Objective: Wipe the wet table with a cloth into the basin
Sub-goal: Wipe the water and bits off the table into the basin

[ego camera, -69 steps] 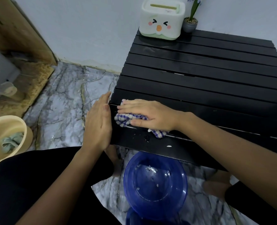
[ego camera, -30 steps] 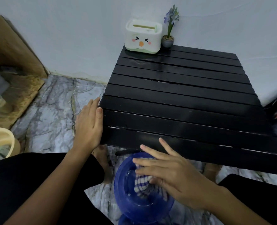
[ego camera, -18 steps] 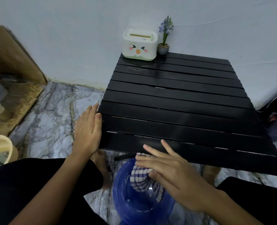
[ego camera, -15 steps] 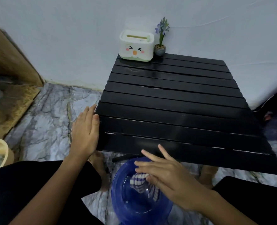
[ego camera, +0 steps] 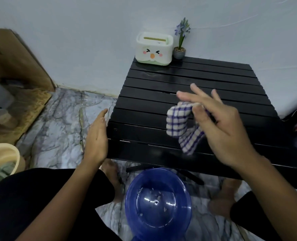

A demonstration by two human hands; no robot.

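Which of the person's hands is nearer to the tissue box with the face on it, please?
Left or right is hard to call. The right hand, holding the checked cloth, is raised over the table's middle; the left hand rests against its near-left edge. The tissue box sits at the far-left corner.

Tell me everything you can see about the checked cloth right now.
The checked cloth is white with a blue-purple grid, soft woven fabric by its look. It is bunched and hangs in folds, lifted above the near half of the black slatted table, not visibly touching it. The right hand pinches its upper part between thumb and fingers; the lower end dangles free. The blue basin sits on the floor below and nearer the person. Whether the cloth is wet cannot be told.
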